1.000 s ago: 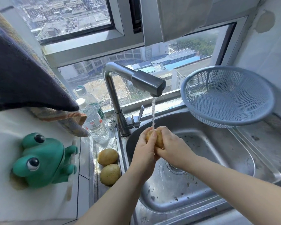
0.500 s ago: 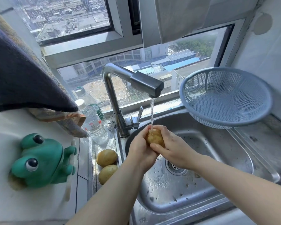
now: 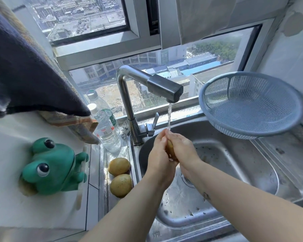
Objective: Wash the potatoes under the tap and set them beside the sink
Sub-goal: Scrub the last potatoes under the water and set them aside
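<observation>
Water runs from the steel tap onto my fingertips over the steel sink. Between my palms sits a yellow-brown potato, mostly hidden. My left hand wraps it from the left and my right hand from the right, fingertips meeting at the top under the stream. Two more potatoes lie on the steel ledge left of the sink, one behind and one in front.
A blue mesh colander leans at the sink's back right. Two plastic water bottles stand by the tap base. A green frog toy sits on the white counter, and dark cloth hangs above it.
My hands have closed further round the potato and turned it, so less of it shows. My fingertips now meet under the stream.
</observation>
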A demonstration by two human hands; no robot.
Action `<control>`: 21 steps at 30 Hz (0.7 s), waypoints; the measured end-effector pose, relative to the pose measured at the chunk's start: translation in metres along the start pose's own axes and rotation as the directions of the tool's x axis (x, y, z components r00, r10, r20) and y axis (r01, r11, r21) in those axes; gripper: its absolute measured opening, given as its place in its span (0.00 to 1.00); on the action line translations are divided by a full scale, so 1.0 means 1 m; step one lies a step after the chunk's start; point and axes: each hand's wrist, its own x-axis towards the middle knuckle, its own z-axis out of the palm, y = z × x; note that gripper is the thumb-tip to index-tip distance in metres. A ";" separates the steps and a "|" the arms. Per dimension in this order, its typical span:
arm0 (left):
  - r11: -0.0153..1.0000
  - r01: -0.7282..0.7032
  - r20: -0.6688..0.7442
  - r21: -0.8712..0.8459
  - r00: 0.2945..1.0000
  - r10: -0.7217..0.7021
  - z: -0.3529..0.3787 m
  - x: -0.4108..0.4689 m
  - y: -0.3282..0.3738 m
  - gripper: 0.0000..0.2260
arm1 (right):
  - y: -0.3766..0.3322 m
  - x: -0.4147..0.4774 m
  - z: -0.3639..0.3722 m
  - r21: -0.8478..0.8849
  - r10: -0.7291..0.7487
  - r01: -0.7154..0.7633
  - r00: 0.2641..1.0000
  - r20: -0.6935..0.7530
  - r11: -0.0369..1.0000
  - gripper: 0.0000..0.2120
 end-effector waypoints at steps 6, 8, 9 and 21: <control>0.988 -0.101 -0.074 0.119 0.991 0.111 -0.004 0.010 -0.005 0.10 | -0.004 -0.003 -0.005 -0.012 -0.047 0.048 0.996 0.080 0.999 0.16; 0.992 -0.095 -0.130 0.085 0.986 0.106 -0.001 0.012 -0.003 0.08 | 0.000 -0.007 -0.007 -0.047 -0.085 0.096 0.978 0.189 0.994 0.15; 0.995 -0.090 -0.161 0.053 0.982 0.097 0.000 0.013 0.000 0.07 | 0.001 -0.008 -0.008 -0.081 -0.109 0.131 0.966 0.235 0.988 0.15; 0.976 0.105 -0.116 -0.192 0.985 -0.129 0.006 0.018 0.003 0.11 | -0.002 0.005 -0.014 -0.195 -0.271 0.278 0.961 0.060 0.941 0.06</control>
